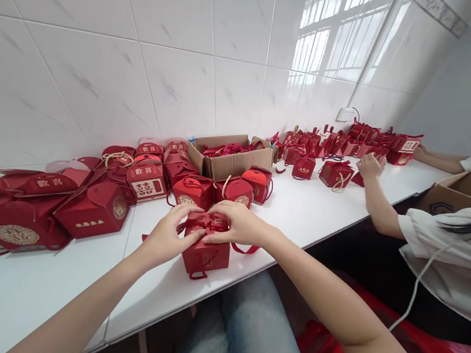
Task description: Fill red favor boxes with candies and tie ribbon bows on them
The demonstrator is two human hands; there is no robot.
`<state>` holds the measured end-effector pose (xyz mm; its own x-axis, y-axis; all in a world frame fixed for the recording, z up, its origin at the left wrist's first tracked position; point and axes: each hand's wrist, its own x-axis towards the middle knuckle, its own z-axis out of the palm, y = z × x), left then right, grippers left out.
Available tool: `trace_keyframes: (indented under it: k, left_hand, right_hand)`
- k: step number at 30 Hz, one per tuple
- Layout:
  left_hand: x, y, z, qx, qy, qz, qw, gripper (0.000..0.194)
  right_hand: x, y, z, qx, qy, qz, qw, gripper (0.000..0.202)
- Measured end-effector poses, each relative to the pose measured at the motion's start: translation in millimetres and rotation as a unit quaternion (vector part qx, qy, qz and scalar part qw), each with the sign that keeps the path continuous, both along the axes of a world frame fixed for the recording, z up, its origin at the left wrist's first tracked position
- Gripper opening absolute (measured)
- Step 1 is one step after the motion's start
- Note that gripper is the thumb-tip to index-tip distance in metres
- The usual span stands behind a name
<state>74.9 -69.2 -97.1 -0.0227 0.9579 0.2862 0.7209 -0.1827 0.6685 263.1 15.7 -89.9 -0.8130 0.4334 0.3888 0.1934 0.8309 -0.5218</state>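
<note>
A small red gift box (206,259) stands upright in front of me near the table's front edge. Dark red ribbon (206,224) runs across its top, and a loose ribbon end lies on the table to the right. My left hand (168,236) curls round the box's upper left, thumb and fingertips closed on the ribbon. From the right, my right hand (240,224) closes on the ribbon over the lid with thumb and fingers. Part of the lid is hidden by my fingers. A red cord loop (198,276) hangs down the front of the box.
Several red gift boxes (93,211) crowd the left and back of the white table (146,299). An open cardboard carton (237,165) of red ribbons stands against the tiled wall. To the right, a co-worker's hand (371,166) is at another red box; more boxes line the wall.
</note>
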Motion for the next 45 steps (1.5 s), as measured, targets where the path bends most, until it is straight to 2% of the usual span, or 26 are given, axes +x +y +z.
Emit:
trace_keyframes:
  k: [3, 6, 9, 12, 14, 16, 20, 22, 24, 26, 29, 32, 34, 36, 38, 40, 41, 45]
  left_hand:
    - [-4, -3, -4.6, -0.008, -0.041, 0.057, 0.997, 0.057]
    - [-11, -6, -9.4, -0.035, -0.035, 0.094, 0.994, 0.053]
    - [-14, -6, -8.9, -0.091, -0.031, 0.073, 0.993, 0.043]
    - [-10, -6, -3.1, -0.123, -0.08, 0.055, 0.988, 0.048]
    - [-7, -5, -0.5, -0.138, -0.141, 0.059, 0.979, 0.049]
    - [-6, -4, -1.4, -0.151, -0.21, 0.052, 0.965, 0.047]
    - [-9, -1, -9.6, -0.162, -0.298, 0.021, 0.941, 0.041]
    - [-10, -1, -12.2, -0.129, -0.26, 0.023, 0.957, 0.043]
    - [-11, 0, -12.3, -0.071, -0.18, 0.042, 0.98, 0.045]
    - [-12, 1, -10.7, -0.04, -0.117, 0.062, 0.99, 0.043]
    - [-18, 4, -8.2, -0.08, -0.089, 0.071, 0.99, 0.044]
    - [-33, 6, -8.0, -0.162, -0.081, 0.074, 0.981, 0.047]
    - [-43, 5, -7.9, -0.261, -0.09, 0.046, 0.96, 0.043]
    - [-51, 2, -6.1, -0.362, -0.131, -0.036, 0.922, 0.037]
    - [-52, -1, -2.0, -0.405, -0.194, -0.133, 0.883, 0.031]
    - [-46, -3, 3.9, -0.385, -0.267, -0.181, 0.865, 0.025]
    - [-41, -3, 7.1, -0.363, -0.305, -0.176, 0.862, 0.023]
    - [-16, 3, 18.0, -0.271, -0.422, -0.096, 0.86, 0.026]
  right_hand:
    - [9, -3, -5.4, -0.037, 0.016, -0.065, 0.997, 0.062]
    - [16, -5, -13.6, -0.116, 0.021, -0.109, 0.987, 0.063]
    - [18, -5, -21.5, -0.225, 0.033, -0.123, 0.966, 0.064]
    - [18, -4, -21.9, -0.273, 0.046, -0.159, 0.948, 0.061]
    - [18, -3, -18.4, -0.289, 0.02, -0.134, 0.948, 0.054]
    - [19, -1, -15.2, -0.329, -0.012, -0.09, 0.94, 0.058]
    - [22, 7, -18.0, -0.429, 0.006, -0.078, 0.9, 0.059]
    - [24, 10, -21.6, -0.419, 0.023, -0.086, 0.904, 0.056]
    - [27, 11, -23.5, -0.379, 0.04, -0.098, 0.919, 0.052]
    - [31, 11, -23.1, -0.354, 0.047, -0.11, 0.928, 0.051]
    - [38, 10, -20.7, -0.343, 0.015, -0.1, 0.934, 0.052]
    - [45, 11, -19.6, -0.346, -0.015, -0.096, 0.933, 0.058]
    - [48, 12, -19.2, -0.39, -0.007, -0.085, 0.917, 0.057]
    - [49, 13, -18.0, -0.461, 0.039, -0.041, 0.885, 0.054]
    - [49, 12, -15.4, -0.516, 0.1, 0.006, 0.851, 0.048]
    - [47, 11, -11.7, -0.55, 0.143, 0.044, 0.822, 0.04]
    - [46, 9, -9.7, -0.562, 0.154, 0.061, 0.81, 0.036]
    - [43, 4, -2.6, -0.61, 0.174, 0.099, 0.767, 0.029]
